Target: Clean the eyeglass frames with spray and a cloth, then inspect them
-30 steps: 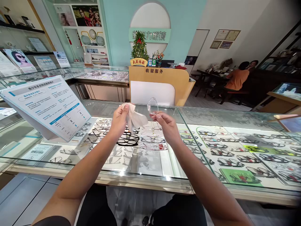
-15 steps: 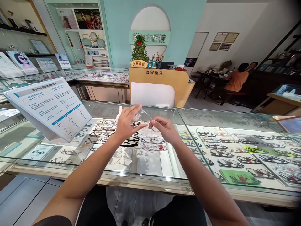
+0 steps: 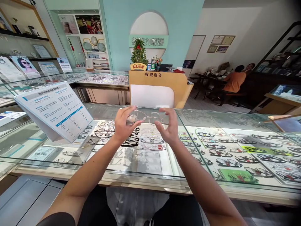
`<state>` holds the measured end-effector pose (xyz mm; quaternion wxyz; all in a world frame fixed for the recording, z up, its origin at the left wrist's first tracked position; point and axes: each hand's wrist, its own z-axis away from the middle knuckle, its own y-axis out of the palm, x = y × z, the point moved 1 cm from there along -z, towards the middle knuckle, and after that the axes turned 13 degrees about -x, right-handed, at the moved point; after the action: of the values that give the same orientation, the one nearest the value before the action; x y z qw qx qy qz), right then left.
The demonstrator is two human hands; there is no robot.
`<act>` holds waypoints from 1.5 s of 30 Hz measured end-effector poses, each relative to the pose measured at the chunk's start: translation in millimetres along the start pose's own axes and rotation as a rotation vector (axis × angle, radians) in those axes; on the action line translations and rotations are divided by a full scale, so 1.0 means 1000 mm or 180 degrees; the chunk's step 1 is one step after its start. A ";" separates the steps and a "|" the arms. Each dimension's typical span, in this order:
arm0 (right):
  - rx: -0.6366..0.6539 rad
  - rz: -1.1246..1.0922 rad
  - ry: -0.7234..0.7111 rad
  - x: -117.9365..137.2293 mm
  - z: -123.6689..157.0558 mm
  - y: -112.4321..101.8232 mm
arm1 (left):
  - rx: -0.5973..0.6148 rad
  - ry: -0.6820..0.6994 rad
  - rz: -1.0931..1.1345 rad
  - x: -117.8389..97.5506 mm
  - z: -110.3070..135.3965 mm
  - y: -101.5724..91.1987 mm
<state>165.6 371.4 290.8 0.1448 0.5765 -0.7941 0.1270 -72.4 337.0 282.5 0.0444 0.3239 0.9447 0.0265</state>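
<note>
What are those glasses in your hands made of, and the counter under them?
The glasses look like clear, shiny lenses, plastic or glass, on a very thin pale frame, maybe metal wire. The counter top looks like smooth glass: the display frames show through it and lights reflect on it.

Glasses (image 3: 147,116) clear and see-through, display frames (image 3: 128,142) black, board (image 3: 56,110) white with blue bars, wall (image 3: 183,18) teal, desk (image 3: 175,84) honey-yellow with a white panel (image 3: 151,95), shirt (image 3: 232,82) orange, mat (image 3: 231,174) green
</note>
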 end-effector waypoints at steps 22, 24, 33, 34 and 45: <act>-0.0581 0.0566 -0.0943 0.098 -0.115 -0.043 | -0.1050 -0.0458 -0.0141 -0.067 -0.142 0.000; -0.0559 0.0606 -0.0817 0.097 -0.116 -0.045 | -0.0983 -0.0473 -0.0146 -0.066 -0.140 0.001; -0.0344 0.1008 -0.0439 0.087 -0.116 -0.043 | -0.0487 -0.0478 -0.0311 -0.065 -0.140 0.003; -0.0333 0.1078 -0.0437 0.086 -0.116 -0.043 | -0.0451 -0.0479 -0.0321 -0.065 -0.139 0.004; -0.0170 0.1409 -0.0347 0.084 -0.116 -0.050 | -0.0218 -0.0562 -0.0403 -0.063 -0.135 0.016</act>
<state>197.9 325.3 432.0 0.0855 0.3902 -0.9109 0.1033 -27.0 308.2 422.7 0.1400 0.2629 0.9542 0.0273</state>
